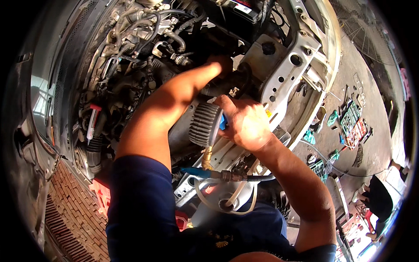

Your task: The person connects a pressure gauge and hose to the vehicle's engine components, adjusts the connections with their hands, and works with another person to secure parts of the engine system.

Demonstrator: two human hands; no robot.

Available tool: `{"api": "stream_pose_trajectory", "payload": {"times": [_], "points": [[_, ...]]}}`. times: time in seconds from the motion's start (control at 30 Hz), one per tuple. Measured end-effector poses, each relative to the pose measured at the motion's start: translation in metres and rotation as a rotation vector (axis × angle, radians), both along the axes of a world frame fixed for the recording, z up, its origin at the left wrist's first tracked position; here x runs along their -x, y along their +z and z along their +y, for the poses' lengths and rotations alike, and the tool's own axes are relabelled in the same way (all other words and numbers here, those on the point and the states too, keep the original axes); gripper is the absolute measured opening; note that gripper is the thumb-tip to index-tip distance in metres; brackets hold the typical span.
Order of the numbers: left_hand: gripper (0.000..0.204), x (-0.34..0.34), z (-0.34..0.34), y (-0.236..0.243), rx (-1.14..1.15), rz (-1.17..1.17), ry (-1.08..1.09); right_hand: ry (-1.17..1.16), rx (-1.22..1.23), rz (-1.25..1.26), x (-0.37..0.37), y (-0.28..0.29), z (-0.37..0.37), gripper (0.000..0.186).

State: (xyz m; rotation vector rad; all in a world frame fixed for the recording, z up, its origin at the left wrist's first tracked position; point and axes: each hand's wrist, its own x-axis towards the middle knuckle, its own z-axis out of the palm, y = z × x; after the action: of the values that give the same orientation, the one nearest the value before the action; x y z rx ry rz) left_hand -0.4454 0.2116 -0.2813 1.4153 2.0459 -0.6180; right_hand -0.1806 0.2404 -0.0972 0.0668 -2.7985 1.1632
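Note:
My left arm reaches forward into the engine bay, and my left hand (224, 64) is deep in shadow among the parts, its fingers hidden. Nearer to me, my right hand (248, 122) is closed on a grey ribbed device (204, 124), with the thumb over its top edge. A bit of blue shows between that hand and the device. Below the ribs a brass fitting (207, 158) runs down to a blue-ended air hose (196, 172). Close to my body stands a whitish plastic container (214, 212) with clear tubing (239, 192) at its mouth.
A red-capped marker-like tube (93, 122) rests among the hoses at left. The pale metal front frame (290, 65) of the car crosses at right. On the floor beyond lie a green socket tray (350, 117), rags and a hose. A person (379, 201) is at far right.

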Motion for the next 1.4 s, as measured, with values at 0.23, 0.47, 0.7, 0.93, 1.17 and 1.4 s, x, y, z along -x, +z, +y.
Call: {"api": "stream_pose_trajectory", "payload": {"times": [0.23,0.47,0.7,0.93,1.17,1.4], "points": [[0.025,0.005,-0.006,-0.02,-0.097,-0.042,0.106,0.023,0.011,-0.042,0.001,0.004,-0.001,0.067],[0.045,0.025,0.004,-0.033,0.052,-0.215,0.008,0.008,-0.032,0.071,0.001,-0.001,-0.001,0.052],[0.036,0.036,0.005,-0.044,-0.001,-0.262,-0.139,0.007,0.01,-0.011,0.0,-0.001,0.0,0.065],[0.029,0.034,0.004,-0.045,-0.031,-0.229,-0.2,0.013,-0.004,-0.02,0.001,0.005,0.002,0.056],[0.023,0.03,-0.006,-0.048,-0.09,-0.134,-0.25,0.025,0.018,0.075,0.002,0.004,0.0,0.046],[0.043,0.004,-0.003,-0.014,-0.021,-0.064,0.033,0.007,-0.016,0.078,0.001,0.003,0.001,0.048]]}}
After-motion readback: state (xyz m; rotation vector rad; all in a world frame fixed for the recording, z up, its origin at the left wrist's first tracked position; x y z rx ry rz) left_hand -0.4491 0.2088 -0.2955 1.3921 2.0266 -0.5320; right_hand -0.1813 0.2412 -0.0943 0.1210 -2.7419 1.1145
